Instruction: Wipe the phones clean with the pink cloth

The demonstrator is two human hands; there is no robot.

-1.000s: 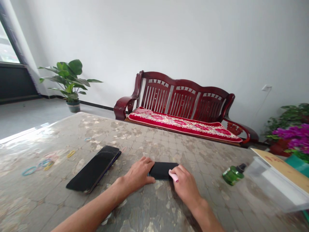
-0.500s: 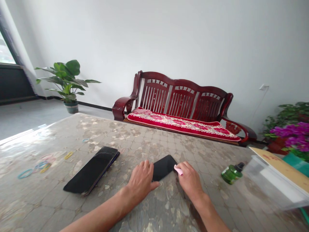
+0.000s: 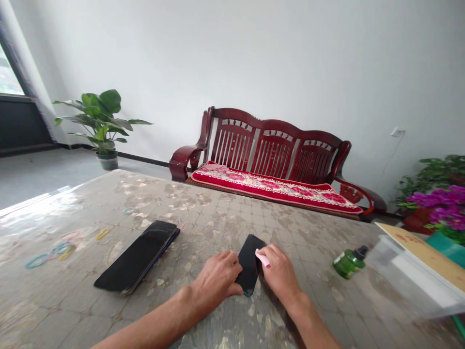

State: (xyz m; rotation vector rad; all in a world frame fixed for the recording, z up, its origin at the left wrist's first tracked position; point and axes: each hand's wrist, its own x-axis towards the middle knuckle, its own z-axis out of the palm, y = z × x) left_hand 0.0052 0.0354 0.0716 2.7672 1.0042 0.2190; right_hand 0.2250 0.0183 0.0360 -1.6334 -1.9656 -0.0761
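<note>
A black smartphone (image 3: 249, 264) lies on the table between my hands, its long side pointing away from me. My left hand (image 3: 219, 274) grips its left edge, fingers bent over the side and thumb at the near corner. In my right hand (image 3: 279, 270) a small pink cloth (image 3: 263, 258) is pinched, one end sticking out over the phone's right edge. Farther left rests a larger black tablet-like slab (image 3: 136, 257), with a second dark, bluish-edged thing partly hidden under it.
Coloured rubber bands (image 3: 60, 249) lie at the left. To the right stand a green bottle (image 3: 348, 263) with a black cap and a clear plastic box (image 3: 403, 271) holding papers. Beyond the patterned table is a wooden bench (image 3: 272, 145); a potted plant (image 3: 105, 126) stands at back left.
The phone has turned from a slanted position to point more nearly away from me. My left hand has moved slightly right with it, and my right hand with the pink cloth slightly left.
</note>
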